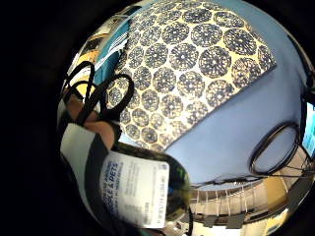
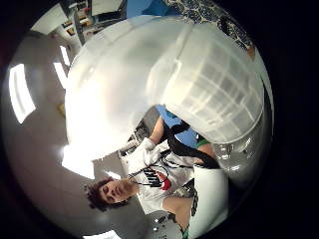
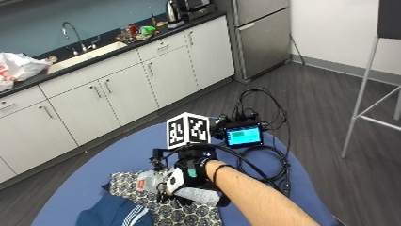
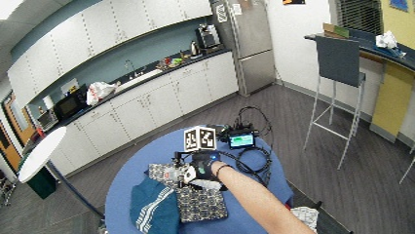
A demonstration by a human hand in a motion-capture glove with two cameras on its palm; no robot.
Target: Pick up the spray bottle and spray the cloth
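Observation:
My gloved right hand [image 3: 191,173] grips the spray bottle [image 3: 202,194] above the round blue table [image 3: 88,179], holding it roughly level. Its white spray head [image 3: 152,181] points left over the cloth. The cloth [image 3: 181,214] is cream with dark round patterns and lies flat on the table under and in front of the hand. In the little finger side palm view the bottle's labelled body [image 1: 138,189] lies against the palm, with the cloth [image 1: 187,64] spread below. The white spray head [image 2: 149,84] fills much of the thumb side palm view.
A teal garment with white stripes [image 3: 113,214] lies beside the cloth at the table's near left. A small screen device [image 3: 244,135] and coiled black cables [image 3: 269,162] sit at the table's far right. A cable loop [image 1: 275,147] lies on bare blue tabletop.

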